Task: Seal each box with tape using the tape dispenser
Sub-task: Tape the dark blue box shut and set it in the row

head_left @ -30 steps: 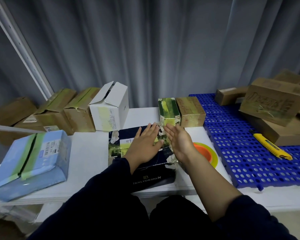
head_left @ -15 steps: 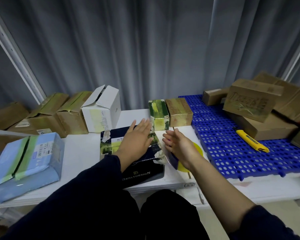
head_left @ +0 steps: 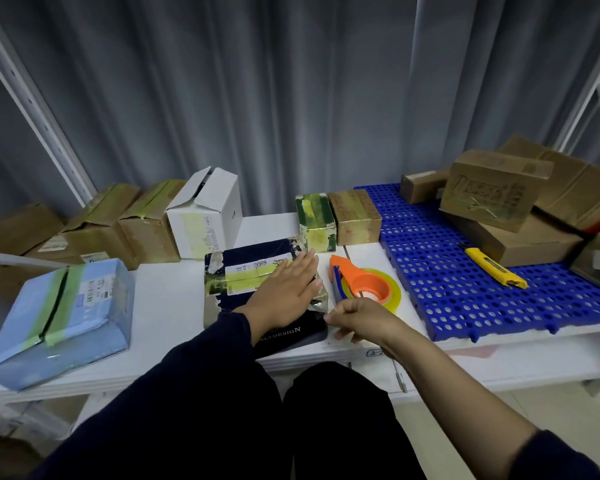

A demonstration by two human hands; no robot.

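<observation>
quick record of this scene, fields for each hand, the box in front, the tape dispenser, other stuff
left hand: flat on the dark box, fingers straight
right hand: fingers curled beside the tape dispenser; grip unclear
dark box: on the white table, yellowish tape across its top
tape dispenser: orange, lying on the table right of the box
other: yellow knife on the blue mat; white box, flaps open

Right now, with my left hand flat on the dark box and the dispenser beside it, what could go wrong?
Torn wrapping curls up at the right edge of the box, so tape may grip loose shreds instead. The box sits near the table's front edge under only a flat left hand; a hard pull might slide it. The dispenser lies on its side by the right hand; a hasty grab could knock it away.
</observation>
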